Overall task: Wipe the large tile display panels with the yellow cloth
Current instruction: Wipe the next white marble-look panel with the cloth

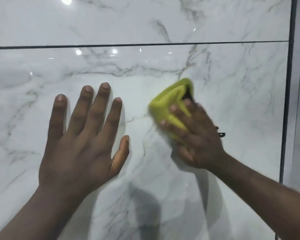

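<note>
- Yellow cloth (170, 104) is bunched up under my right hand (196, 135). It is pressed on the shiny face of the lower marble tile panel (232, 101), over on the right part.
- My right fingers curl over the cloth and grip it, so it will not slip when I rub.
- My left hand (80, 142) lies flat on the same panel, left of the cloth and apart from it. Its fingers are straight and spread, and they hold nothing. I think it is there to steady me.
- A thin dark line (111, 46) splits this panel from the upper panel (145, 19), farther up.
- A dark strip (287, 101) runs down the right edge, near the cloth.
- I cannot tell which parts are clean already.
</note>
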`<action>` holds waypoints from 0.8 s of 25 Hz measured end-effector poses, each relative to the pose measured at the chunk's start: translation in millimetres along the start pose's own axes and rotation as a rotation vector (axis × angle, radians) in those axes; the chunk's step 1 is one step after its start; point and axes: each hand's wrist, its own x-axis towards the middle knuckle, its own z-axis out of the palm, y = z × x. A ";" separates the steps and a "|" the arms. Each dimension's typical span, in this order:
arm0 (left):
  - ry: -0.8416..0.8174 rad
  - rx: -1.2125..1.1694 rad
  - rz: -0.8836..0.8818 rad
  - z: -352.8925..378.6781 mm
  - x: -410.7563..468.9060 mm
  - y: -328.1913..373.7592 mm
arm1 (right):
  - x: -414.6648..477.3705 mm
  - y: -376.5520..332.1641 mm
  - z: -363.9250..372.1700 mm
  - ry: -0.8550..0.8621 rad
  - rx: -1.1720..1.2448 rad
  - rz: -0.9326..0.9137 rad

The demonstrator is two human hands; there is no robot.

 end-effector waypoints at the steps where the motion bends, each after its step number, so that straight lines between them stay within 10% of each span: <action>1: -0.010 -0.008 0.001 -0.7 1.1 -1.1 | -0.5 4.3 0.1 0.051 0.021 0.247; 4: -0.031 -0.068 0.022 -9.7 -1.0 -7.7 | 52.8 -17.9 -2.7 0.167 0.239 0.948; 7: -0.020 -0.061 0.009 -29.6 -21.5 -32.5 | 61.8 -57.3 -0.8 -0.055 0.113 0.076; 9: -0.019 -0.048 -0.038 -44.0 -44.2 -59.9 | 57.2 -60.4 -4.6 -0.034 0.099 -0.057; 13: -0.042 -0.024 -0.054 -66.9 -86.3 -117.6 | 111.5 -108.2 -4.3 0.167 0.290 0.954; 17: -0.043 -0.023 -0.032 -98.9 -120.3 -187.0 | 108.9 -183.8 4.6 -0.079 0.049 -0.122; 18: -0.031 -0.014 -0.037 -106.4 -128.2 -204.7 | 107.0 -183.9 5.5 -0.100 0.039 -0.208; 20: -0.014 -0.010 -0.058 -117.7 -144.7 -239.6 | 122.2 -189.1 11.9 -0.017 0.090 0.193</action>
